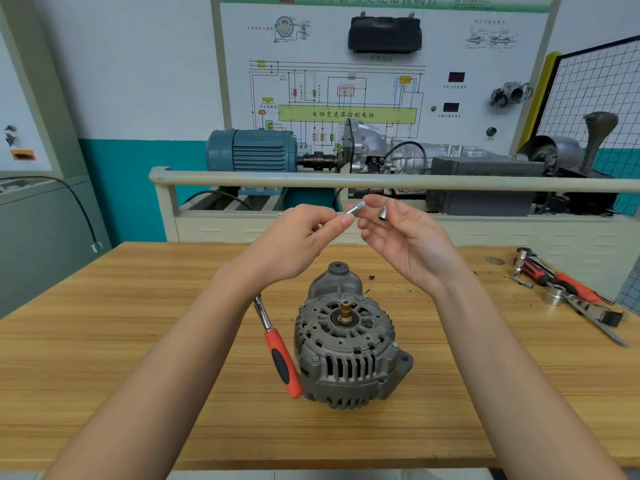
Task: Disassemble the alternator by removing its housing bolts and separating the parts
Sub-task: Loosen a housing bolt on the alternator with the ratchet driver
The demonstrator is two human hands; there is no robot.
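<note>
A grey alternator point(348, 348) stands on the wooden table point(138, 358) with its brass-tipped shaft pointing up; housing bolts show on its rim. Both hands are raised above and behind it. My left hand point(298, 240) pinches a slim silver extension bar point(354, 209) between thumb and fingers. My right hand point(405, 237) holds a small silver socket point(383, 213) at its fingertips, a short gap from the bar's tip. A ratchet wrench with a red and black handle point(281, 355) lies on the table just left of the alternator, its head hidden under my left wrist.
At the table's right edge lie several red-handled tools point(561, 284), a large socket point(554, 295) and a metal blade. Behind the table stands a training bench with a rail point(381, 181), a blue electric motor point(252, 150) and a gearbox.
</note>
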